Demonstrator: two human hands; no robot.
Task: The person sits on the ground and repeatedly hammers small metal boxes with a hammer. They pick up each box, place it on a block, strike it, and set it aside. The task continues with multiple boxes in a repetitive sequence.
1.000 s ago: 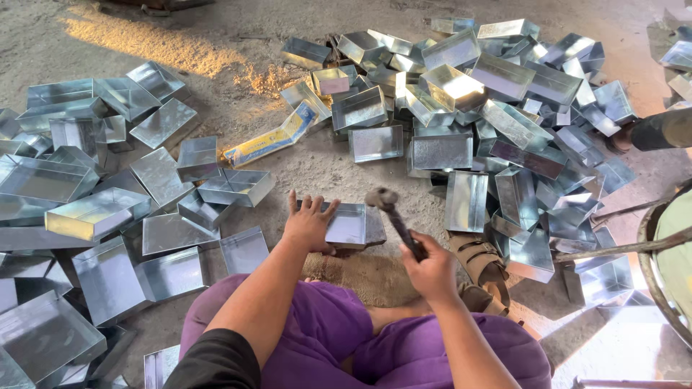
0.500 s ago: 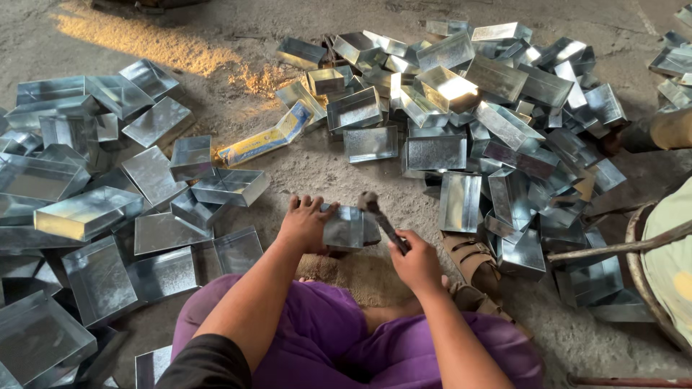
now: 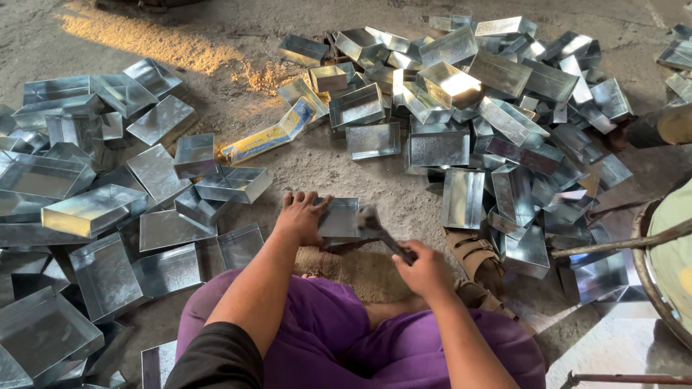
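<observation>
Head view puts me looking straight down at my own two arms over a dirt floor [image 3: 310,169] littered with shiny sheet-metal trays. My left hand [image 3: 301,216] lies palm-down with fingers spread, pressing on the near edge of a small metal tray [image 3: 340,217] that sits on the ground just in front of my knees. My right hand [image 3: 425,270] is clenched round the handle of a hammer [image 3: 382,234]; the hammer's head is down at the tray's right edge, touching it or just above, I cannot tell which. My purple trousers [image 3: 375,338] fill the bottom of the view, and a sandalled foot [image 3: 479,263] pokes out just to the right of the hammer hand.

To my left lies a spread of flat, open trays [image 3: 94,209], some stacked loosely, some upside down. Ahead and to the right is a bigger jumbled heap of trays [image 3: 497,94], tilted every way and catching the light. Between the two piles lies a long yellow and blue carton [image 3: 270,137], slanted on the dirt. At the far right edge I see the rim of a large round metal pan [image 3: 652,274]
</observation>
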